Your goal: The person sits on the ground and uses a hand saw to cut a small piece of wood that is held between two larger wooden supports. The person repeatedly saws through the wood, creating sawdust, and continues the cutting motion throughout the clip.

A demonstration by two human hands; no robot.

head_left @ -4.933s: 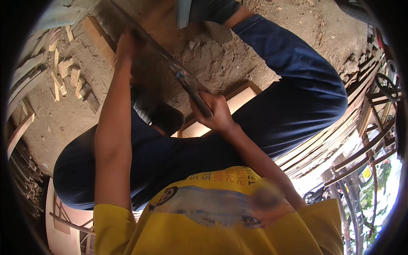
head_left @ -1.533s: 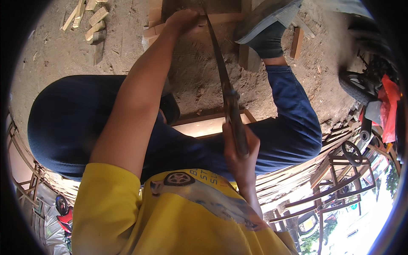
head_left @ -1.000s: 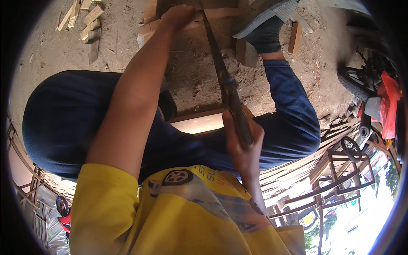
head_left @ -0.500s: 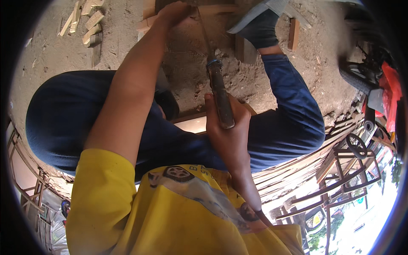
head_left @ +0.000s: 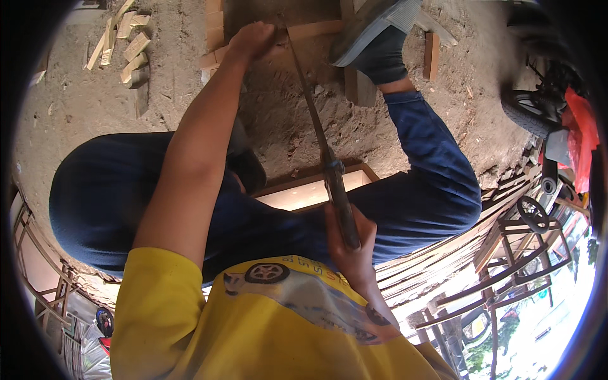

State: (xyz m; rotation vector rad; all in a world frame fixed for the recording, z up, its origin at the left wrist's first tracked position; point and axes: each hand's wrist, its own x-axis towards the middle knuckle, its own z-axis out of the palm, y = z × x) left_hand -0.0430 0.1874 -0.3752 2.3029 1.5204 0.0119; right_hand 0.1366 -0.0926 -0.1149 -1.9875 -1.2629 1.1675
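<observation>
Right hand [head_left: 360, 252] wrapped around the dark handle [head_left: 342, 209] of a handsaw [head_left: 332, 170], right place to hold it; probably light, hard grip, maybe slick if sweaty. Long narrow blade [head_left: 318, 123] slants away over dirt ground [head_left: 278, 136] between the legs, likely stiff edge-on, bendy sideways, sharp-toothed, so no fingers there. Far end meets a wooden strip [head_left: 316, 29], likely light, rigid, best steadied beside the blade, where left hand [head_left: 253, 41] curls, fingers hidden, can't tell if gripping or pressing.

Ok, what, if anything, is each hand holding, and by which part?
Right hand grips the saw by its handle; the left hand is at the wooden strip, its hold unclear.
</observation>
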